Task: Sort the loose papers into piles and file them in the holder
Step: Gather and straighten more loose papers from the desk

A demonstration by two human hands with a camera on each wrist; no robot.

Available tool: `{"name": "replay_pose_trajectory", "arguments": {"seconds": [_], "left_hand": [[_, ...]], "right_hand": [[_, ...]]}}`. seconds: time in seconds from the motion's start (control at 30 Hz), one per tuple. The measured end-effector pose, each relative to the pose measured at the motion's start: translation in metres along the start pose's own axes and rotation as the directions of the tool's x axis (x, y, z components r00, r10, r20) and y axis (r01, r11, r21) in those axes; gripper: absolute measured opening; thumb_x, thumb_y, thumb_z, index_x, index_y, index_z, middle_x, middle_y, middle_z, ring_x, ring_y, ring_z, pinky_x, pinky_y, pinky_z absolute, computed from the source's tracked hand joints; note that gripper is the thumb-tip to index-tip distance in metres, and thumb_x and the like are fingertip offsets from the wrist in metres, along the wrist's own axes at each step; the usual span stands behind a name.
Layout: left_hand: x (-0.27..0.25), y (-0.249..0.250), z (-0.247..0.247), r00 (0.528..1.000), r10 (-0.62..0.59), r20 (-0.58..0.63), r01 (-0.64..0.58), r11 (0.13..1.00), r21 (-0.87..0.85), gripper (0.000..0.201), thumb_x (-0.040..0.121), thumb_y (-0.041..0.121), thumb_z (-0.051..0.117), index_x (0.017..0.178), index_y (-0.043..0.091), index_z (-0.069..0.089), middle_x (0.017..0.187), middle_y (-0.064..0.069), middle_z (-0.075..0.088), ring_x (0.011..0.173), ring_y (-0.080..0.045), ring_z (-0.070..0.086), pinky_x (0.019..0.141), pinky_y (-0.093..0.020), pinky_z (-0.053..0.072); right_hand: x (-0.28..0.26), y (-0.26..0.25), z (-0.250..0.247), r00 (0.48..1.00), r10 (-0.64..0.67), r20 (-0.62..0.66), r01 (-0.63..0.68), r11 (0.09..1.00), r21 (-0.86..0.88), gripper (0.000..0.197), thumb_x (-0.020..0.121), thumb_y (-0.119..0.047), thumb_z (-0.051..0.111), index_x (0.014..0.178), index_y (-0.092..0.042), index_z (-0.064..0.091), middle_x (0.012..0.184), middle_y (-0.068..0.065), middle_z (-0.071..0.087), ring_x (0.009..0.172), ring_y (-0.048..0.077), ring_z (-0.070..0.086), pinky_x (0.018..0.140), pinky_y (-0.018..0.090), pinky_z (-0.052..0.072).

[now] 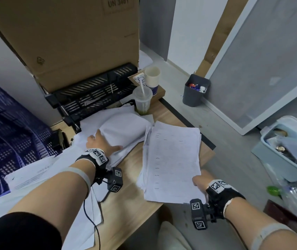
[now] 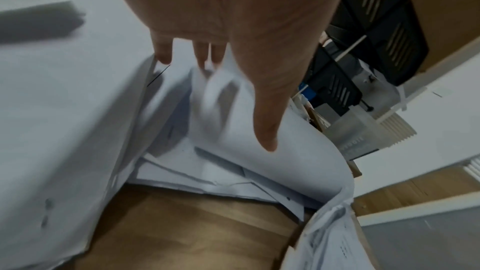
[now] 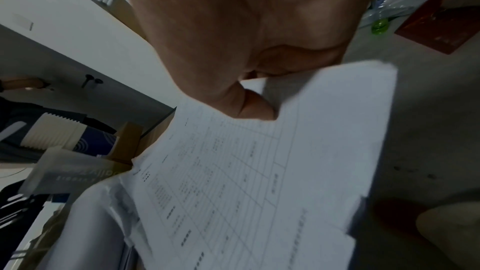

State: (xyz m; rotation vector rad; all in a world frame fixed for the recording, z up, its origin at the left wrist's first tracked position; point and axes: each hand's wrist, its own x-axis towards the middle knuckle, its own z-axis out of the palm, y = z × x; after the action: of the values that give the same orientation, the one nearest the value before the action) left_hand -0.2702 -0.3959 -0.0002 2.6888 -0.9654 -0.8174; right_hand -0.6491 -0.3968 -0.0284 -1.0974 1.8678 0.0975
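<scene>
your right hand (image 1: 200, 181) pinches the near corner of a stack (image 1: 171, 159) of printed sheets, thumb (image 3: 255, 108) on top and the other fingers curled under the edge, and most of the stack lies on the desk (image 1: 131, 192) while its near end juts past the desk's front edge. the top sheet carries a ruled table of small print (too blurred to read). your left hand (image 1: 99, 141) lies flat on a bowed pile (image 1: 124, 130) of white sheets just left of the stack, fingers (image 2: 265, 114) straight and a little apart, fingertips slipped among the curling top pages, so it presses rather than grips. more loose papers (image 1: 35, 172) spread over the left of the desk and run under your left forearm. the black holder (image 1: 93, 92) stands at the back of the desk, just behind the pile, its slotted trays facing you, with a cardboard box (image 1: 63, 37) behind and above it. a clear cup (image 1: 142, 101) with a straw sits just right of the holder, touching the far edge of the pile, and a paper cup (image 1: 152, 78) is behind it. a blue crate (image 1: 8, 127) fills the far left. a grey bin (image 1: 196, 91) stands on the floor.
</scene>
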Motion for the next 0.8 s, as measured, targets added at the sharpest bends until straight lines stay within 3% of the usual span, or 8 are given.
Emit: {"name": "replay_pose_trajectory", "arguments": {"seconds": [0.07,0.13,0.23,0.37,0.5,0.6,0.7,0.8], "left_hand": [[-0.002,-0.003,-0.003,0.999,-0.038,-0.035,0.035,0.996,-0.088,0.130,0.056,0.056,0.087,0.155,0.029,0.007,0.157,-0.018,0.019,0.143,-0.038,0.028,0.115,-0.050,0.033],[-0.001,-0.006,-0.008,0.999,-0.035,-0.026,0.029,0.981,-0.189,0.130,0.060,0.049,0.088,0.155,0.029,0.003,0.158,-0.018,0.019,0.143,-0.037,0.028,0.113,-0.050,0.034],[-0.001,-0.007,-0.013,0.999,0.031,0.012,-0.023,0.907,-0.421,0.122,0.067,0.032,0.088,0.155,0.023,0.005,0.154,-0.016,0.032,0.136,-0.038,0.041,0.107,-0.047,0.038],[-0.017,-0.010,-0.006,0.963,0.271,0.015,-0.236,0.863,-0.446,0.075,0.075,0.019,0.082,0.141,0.010,0.047,0.123,-0.008,0.062,0.106,-0.026,0.062,0.089,-0.032,0.050],[-0.045,-0.019,0.005,0.788,0.586,0.188,-0.522,0.798,-0.301,0.030,0.086,0.004,0.067,0.112,0.014,0.074,0.104,0.004,0.071,0.094,-0.013,0.065,0.076,-0.014,0.044],[-0.055,-0.034,0.016,0.585,0.769,0.257,-0.756,0.632,-0.170,0.045,0.086,-0.010,0.055,0.106,0.024,0.077,0.095,-0.003,0.073,0.090,-0.023,0.068,0.073,-0.013,0.043],[-0.063,-0.047,0.016,0.554,0.779,0.294,-0.799,0.596,-0.074,0.040,0.087,-0.006,0.058,0.105,0.024,0.077,0.099,-0.001,0.059,0.100,-0.027,0.060,0.084,-0.024,0.045],[-0.073,-0.056,0.011,0.520,0.787,0.332,-0.812,0.576,-0.095,0.053,0.086,-0.012,0.052,0.112,0.028,0.074,0.116,-0.004,0.059,0.112,-0.026,0.056,0.098,-0.025,0.044]], "right_hand": [[0.003,0.006,0.006,0.999,-0.036,0.000,0.036,0.999,0.001,0.029,0.068,-0.012,0.053,0.096,-0.005,0.052,0.082,0.010,0.058,0.067,0.024,0.057,0.060,0.026,0.051],[-0.004,0.007,0.009,0.999,-0.038,-0.024,0.039,0.999,0.028,0.048,0.062,-0.020,0.052,0.107,-0.006,0.056,0.093,0.013,0.065,0.080,0.029,0.065,0.075,0.040,0.059],[-0.017,0.001,0.008,0.990,-0.045,-0.133,0.050,0.998,0.030,0.054,0.071,-0.025,0.056,0.123,-0.011,0.051,0.115,0.013,0.064,0.099,0.032,0.063,0.088,0.040,0.054],[-0.045,-0.021,0.005,0.919,-0.123,-0.374,0.101,0.992,-0.078,0.049,0.085,-0.026,0.060,0.129,-0.009,0.049,0.130,0.019,0.051,0.114,0.036,0.052,0.096,0.039,0.045],[-0.063,-0.059,0.015,0.994,-0.112,0.011,0.095,0.889,0.448,0.030,0.095,-0.037,0.053,0.113,-0.013,0.056,0.120,0.016,0.064,0.089,0.026,0.066,0.081,0.037,0.054],[-0.075,-0.084,0.029,0.948,-0.145,0.285,-0.059,0.796,0.602,0.052,0.086,-0.063,0.053,0.113,-0.018,0.056,0.113,0.014,0.068,0.099,0.036,0.070,0.082,0.052,0.057],[-0.082,-0.107,0.047,0.922,-0.163,0.353,-0.109,0.763,0.637,0.058,0.081,-0.063,0.061,0.112,-0.014,0.056,0.114,0.019,0.065,0.105,0.044,0.064,0.074,0.056,0.058],[-0.074,-0.120,0.058,0.951,-0.234,0.201,0.127,0.892,0.434,0.030,0.084,-0.027,0.062,0.107,-0.008,0.065,0.116,0.020,0.067,0.106,0.039,0.063,0.089,0.056,0.054]]}}
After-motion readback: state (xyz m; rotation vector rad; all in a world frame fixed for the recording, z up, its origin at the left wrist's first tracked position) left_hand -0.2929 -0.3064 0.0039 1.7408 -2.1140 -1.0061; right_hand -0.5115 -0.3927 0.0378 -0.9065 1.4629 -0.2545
